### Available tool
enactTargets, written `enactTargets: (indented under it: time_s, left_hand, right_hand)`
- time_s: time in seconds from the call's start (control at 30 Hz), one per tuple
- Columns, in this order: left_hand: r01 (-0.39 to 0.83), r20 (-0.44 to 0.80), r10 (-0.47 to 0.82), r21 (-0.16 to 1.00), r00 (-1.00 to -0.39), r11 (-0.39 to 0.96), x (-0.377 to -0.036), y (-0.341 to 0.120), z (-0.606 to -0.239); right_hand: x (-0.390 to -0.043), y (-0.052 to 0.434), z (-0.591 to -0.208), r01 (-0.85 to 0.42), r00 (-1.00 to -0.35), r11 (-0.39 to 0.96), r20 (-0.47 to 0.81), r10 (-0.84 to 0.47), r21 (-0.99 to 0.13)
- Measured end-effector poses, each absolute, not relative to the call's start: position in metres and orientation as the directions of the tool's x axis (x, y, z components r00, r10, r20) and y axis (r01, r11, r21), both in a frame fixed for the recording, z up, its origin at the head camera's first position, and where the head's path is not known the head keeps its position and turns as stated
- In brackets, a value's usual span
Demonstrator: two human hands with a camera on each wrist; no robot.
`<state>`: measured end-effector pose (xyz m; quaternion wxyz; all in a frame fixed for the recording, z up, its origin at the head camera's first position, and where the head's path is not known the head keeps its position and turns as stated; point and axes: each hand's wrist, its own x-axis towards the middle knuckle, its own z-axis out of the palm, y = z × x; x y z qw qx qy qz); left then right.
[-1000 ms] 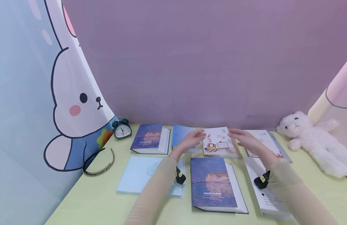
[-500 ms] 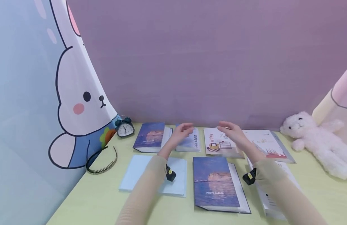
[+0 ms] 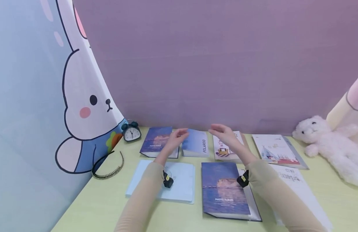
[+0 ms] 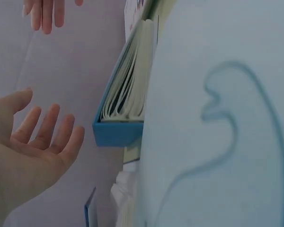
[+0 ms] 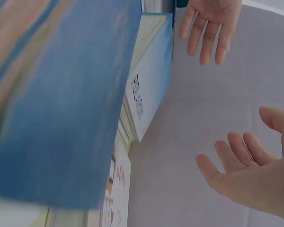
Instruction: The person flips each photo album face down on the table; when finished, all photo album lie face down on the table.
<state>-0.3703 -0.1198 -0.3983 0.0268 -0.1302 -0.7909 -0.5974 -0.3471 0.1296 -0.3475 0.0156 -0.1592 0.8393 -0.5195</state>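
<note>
In the head view my left hand (image 3: 175, 139) hovers by the right side of the far photo album (image 3: 155, 141), fingers loosely bent, holding nothing. My right hand (image 3: 225, 134) hangs above the left part of a white cartoon-covered book (image 3: 223, 154), also holding nothing. Between the two hands lies a blue-and-white album marked POLAROID (image 3: 197, 143). Both wrist views show the palms facing each other, with air around the fingers. The Polaroid album's cover (image 5: 151, 85) shows in the right wrist view, its page edges (image 4: 132, 75) in the left.
A pale blue book (image 3: 179, 183), a larger photo album (image 3: 222, 190) and a white book (image 3: 300, 193) form the nearer row. A thin cartoon-covered book (image 3: 277, 149) lies back right. An alarm clock (image 3: 131, 132), headband (image 3: 109, 172) and plush bear (image 3: 326, 145) stand or lie around.
Both hands have moved left, from around the white cartoon-covered book to either side of the Polaroid album. The books have stayed in place; the head view has turned slightly.
</note>
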Motion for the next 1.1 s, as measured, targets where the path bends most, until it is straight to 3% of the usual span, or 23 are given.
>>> enactTargets:
  time_s: [0.3,0.53,0.9,1.1]
  left_hand:
    - [0.111,0.036,0.222,0.936,-0.974,0.335,-0.370,-0.128,-0.409]
    - [0.004,-0.081,0.265,0.951,-0.961,0.308,-0.370,-0.133,-0.411]
    - [-0.085,-0.222,0.304,0.911,-0.926,0.404,-0.370,-0.137,-0.415]
    - [-0.136,-0.256,0.322,0.926,-0.911,0.352,-0.369,-0.138,-0.413]
  right_hand:
    - [-0.355,0.106,-0.365,-0.262,-0.928,0.413,0.110,-0.356,-0.872]
    - [-0.360,0.089,-0.371,-0.290,-0.908,0.476,0.081,-0.411,-0.831]
    - [-0.366,0.071,-0.387,-0.259,-0.847,0.550,-0.087,-0.525,-0.794]
    - [-0.366,0.071,-0.388,-0.259,-0.803,0.563,-0.149,-0.577,-0.785]
